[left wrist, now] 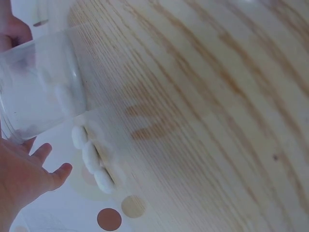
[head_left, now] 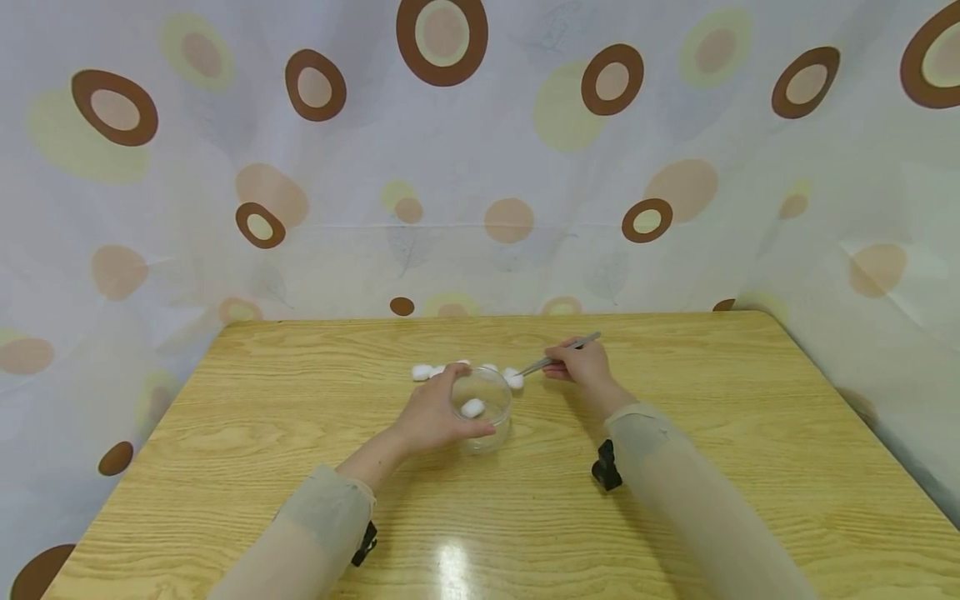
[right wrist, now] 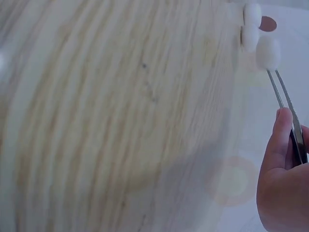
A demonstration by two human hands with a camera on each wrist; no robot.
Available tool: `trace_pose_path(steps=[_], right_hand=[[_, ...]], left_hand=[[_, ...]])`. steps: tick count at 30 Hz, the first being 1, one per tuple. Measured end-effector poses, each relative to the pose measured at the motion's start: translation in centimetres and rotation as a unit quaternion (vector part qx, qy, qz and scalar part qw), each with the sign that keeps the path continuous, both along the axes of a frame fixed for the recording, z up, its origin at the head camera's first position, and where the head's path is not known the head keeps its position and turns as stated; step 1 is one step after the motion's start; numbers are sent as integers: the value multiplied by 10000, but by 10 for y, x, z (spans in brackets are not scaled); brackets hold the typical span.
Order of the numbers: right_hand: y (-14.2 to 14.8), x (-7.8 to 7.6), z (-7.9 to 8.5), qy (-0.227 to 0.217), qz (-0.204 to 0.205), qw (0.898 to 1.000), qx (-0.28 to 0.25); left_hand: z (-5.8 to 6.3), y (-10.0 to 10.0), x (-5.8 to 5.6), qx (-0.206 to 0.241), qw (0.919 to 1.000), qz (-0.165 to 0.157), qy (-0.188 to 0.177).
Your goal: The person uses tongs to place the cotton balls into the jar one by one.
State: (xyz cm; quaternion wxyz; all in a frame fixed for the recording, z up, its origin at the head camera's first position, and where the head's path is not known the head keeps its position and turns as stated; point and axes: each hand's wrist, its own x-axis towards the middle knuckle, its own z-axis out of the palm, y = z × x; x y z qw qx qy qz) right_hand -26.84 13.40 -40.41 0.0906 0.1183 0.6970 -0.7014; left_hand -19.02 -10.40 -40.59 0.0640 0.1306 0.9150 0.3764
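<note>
My left hand (head_left: pixel 437 412) grips a clear glass cup (head_left: pixel 495 433) from its left side, thumb at the near rim and fingers at the far rim. One white cotton ball (head_left: pixel 472 408) shows inside the cup. To the right, my right hand (head_left: pixel 587 363) pinches metal tweezers (head_left: pixel 542 364) that slope down to the left. Their tips meet a cotton ball (right wrist: pixel 268 52) just beyond the cup's right rim; in the right wrist view it sits at the two tips. Whether the cup stands on the table or is slightly raised, I cannot tell.
Several more cotton balls (head_left: pixel 422 372) lie in a row behind the cup, partly hidden by my left hand. The wooden table (head_left: pixel 285 417) reaches back to a patterned curtain (head_left: pixel 465 167). Black straps or mounts (head_left: pixel 606 467) sit at both wrists.
</note>
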Motion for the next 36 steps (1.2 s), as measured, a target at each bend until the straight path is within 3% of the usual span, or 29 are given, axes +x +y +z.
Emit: trace_pose_path(steps=[8, 20, 36], right_hand=[[15, 0, 2, -251, -83, 9986, -460], [30, 19, 24, -419, 67, 9954, -863], [44, 18, 46, -337, 237, 9868, -1564]], left_hand=[[1, -1, 1, -61, 10000, -4, 49], [1, 0, 1, 24, 10000, -68, -30], [3, 6, 0, 173, 9996, 6, -204]])
